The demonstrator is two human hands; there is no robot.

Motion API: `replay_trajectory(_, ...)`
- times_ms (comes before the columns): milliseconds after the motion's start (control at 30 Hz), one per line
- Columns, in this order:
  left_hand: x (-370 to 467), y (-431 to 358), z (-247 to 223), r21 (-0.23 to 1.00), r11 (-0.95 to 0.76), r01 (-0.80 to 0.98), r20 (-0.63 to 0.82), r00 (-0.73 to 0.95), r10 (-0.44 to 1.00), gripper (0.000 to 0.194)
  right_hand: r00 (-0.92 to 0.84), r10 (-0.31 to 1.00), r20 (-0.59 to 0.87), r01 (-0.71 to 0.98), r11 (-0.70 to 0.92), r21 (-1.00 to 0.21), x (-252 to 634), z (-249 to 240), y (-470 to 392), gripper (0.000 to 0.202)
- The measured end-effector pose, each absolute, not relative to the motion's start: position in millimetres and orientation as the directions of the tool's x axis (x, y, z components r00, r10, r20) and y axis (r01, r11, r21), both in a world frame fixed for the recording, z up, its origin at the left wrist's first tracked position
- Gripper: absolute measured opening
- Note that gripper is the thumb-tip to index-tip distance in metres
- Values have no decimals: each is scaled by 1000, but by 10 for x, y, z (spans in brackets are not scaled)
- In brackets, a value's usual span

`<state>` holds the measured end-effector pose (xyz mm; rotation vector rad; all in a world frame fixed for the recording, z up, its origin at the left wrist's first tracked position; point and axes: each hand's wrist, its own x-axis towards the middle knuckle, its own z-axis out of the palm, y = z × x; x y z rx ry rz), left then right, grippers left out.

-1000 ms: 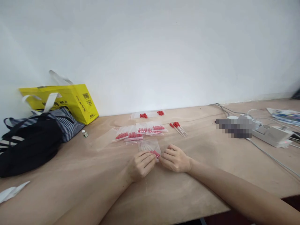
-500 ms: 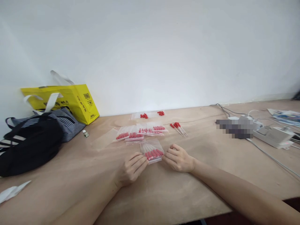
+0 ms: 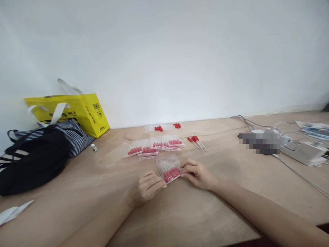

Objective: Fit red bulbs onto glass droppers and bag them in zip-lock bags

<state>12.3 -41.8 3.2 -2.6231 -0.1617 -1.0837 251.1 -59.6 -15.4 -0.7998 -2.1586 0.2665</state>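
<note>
Between my hands is a small clear zip bag (image 3: 167,162) holding several droppers with red bulbs and pale thin stems. The bulbs lie along its near, zip edge, and the bag is tilted with its right side farther from me. My left hand (image 3: 149,188) is closed, pinching the near left corner. My right hand (image 3: 197,174) pinches the right end of the same edge, fingers curled. Just beyond lie several filled zip bags (image 3: 147,150), partly overlapping. Loose red-bulbed droppers (image 3: 197,142) rest to the right of them.
Red bulbs (image 3: 158,128) lie on clear plastic by the wall. A yellow bag (image 3: 95,116), a striped bag (image 3: 79,133), a black bag (image 3: 38,157) and a small bottle (image 3: 94,148) are at left. A power strip (image 3: 300,151) with cables sits right; white tissue (image 3: 15,212) lies near left.
The held bag has turned, its near left corner now closer to me and its right side farther away. My fingers have shifted slightly along the zip edge.
</note>
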Motion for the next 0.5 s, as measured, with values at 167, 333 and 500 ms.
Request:
replay_trajectory(167, -63, -221, 88, 31, -812, 582, 676, 586, 446, 20, -436, 734, 520, 346, 671, -656, 2699, -62, -577, 17)
replay_trajectory(333, -623, 250, 38, 35, -186, 982, 561, 135, 817, 46, -287, 842, 456, 261, 527, -809, 3153, 51, -506, 18)
replay_trajectory(500, -1124, 507, -1, 3, 5, 1000, 172, -5, 985, 69, 70, 814, 577, 235, 549, -802, 3338, 71, -235, 22)
